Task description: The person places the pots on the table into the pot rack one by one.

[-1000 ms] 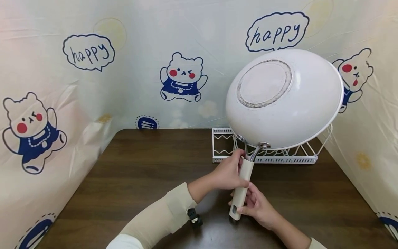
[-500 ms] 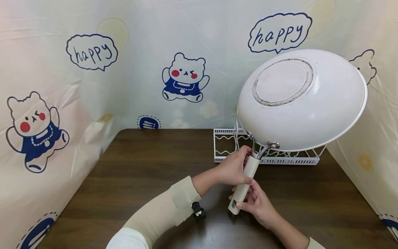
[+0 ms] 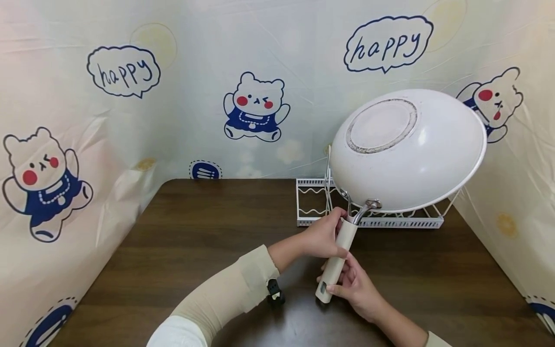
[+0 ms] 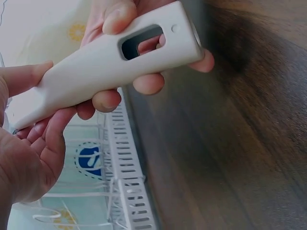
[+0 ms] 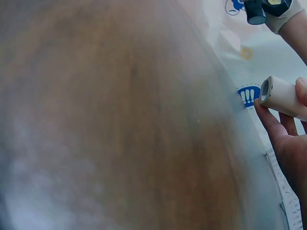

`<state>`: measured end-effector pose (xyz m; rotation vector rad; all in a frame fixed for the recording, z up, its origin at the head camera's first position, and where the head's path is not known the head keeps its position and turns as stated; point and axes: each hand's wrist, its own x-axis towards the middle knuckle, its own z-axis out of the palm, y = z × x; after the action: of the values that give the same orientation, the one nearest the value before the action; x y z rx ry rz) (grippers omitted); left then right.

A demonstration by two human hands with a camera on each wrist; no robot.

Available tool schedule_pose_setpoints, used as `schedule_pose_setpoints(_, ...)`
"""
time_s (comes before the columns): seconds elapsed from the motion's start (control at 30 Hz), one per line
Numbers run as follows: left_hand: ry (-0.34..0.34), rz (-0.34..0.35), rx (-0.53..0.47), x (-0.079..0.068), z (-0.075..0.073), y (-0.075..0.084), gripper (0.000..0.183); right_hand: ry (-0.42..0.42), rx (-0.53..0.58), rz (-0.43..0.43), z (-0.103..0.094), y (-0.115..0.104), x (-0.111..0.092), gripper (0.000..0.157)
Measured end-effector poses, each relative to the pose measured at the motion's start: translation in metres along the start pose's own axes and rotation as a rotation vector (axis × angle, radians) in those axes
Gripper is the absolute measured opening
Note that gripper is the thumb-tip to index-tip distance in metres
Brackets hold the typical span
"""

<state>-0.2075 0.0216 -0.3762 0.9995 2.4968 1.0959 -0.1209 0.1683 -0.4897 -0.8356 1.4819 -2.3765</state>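
A white wok point(image 3: 412, 159) is held up with its scuffed underside facing me, tilted over the dish rack in the head view. Its cream handle point(image 4: 91, 69) points down toward me, joined by a forked metal bracket point(image 3: 361, 212). My left hand point(image 3: 324, 235) grips the upper part of the handle, close below the bracket. Lower down, my right hand point(image 3: 359, 289) holds the handle near its end, thumb on one side and fingers wrapped beneath. The hanging slot point(image 4: 142, 42) in the handle end shows between the fingers. The inside of the wok is hidden.
Behind and below the wok, a white wire dish rack point(image 3: 310, 202) stands at the back right of the dark wooden table point(image 3: 208, 231). A printed cloth point(image 3: 191, 106) with bear drawings hangs around the back and sides. A small black device point(image 3: 275, 291) is strapped to the left wrist.
The wok shifted right, then came back a little left. Its upper edge has lowered toward the rack. Both hands keep hold of the handle.
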Motion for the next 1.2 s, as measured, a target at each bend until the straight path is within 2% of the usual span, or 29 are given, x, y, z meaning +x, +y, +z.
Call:
schedule_pose_setpoints(0.23, -0.025, -0.033, -0.075, 0.001, 0.011, -0.015, 0.079, 0.046, 0.019, 0.089, 0.003, 0.007, -0.006, 0.073)
schedule_pose_setpoints(0.5, -0.034, -0.052, -0.184, 0.002, 0.023, -0.026, 0.076, 0.081, 0.064, 0.185, 0.008, 0.008, -0.012, 0.072)
schedule_pose_setpoints(0.7, -0.046, -0.096, -0.235, 0.002, 0.03, -0.032, 0.075, 0.117, 0.075, 0.248, 0.012, 0.007, -0.014, 0.07)
schedule_pose_setpoints(0.87, -0.062, -0.1, -0.273, 0.002, 0.032, -0.034, 0.076, 0.171, 0.052, 0.282, 0.016, 0.004, -0.016, 0.076)
schedule_pose_setpoints(0.97, -0.082, -0.102, -0.331, 0.001, 0.033, -0.034, 0.076, 0.209, 0.016, 0.299, 0.019, 0.001, -0.017, 0.084)
schedule_pose_setpoints(1.07, -0.103, -0.127, -0.431, 0.0, 0.035, -0.034, 0.075, 0.237, -0.029, 0.328, 0.02, -0.003, -0.02, 0.091)
schedule_pose_setpoints(1.2, -0.101, -0.166, -0.548, -0.002, 0.038, -0.033, 0.075, 0.249, -0.083, 0.359, 0.017, -0.009, -0.023, 0.09)
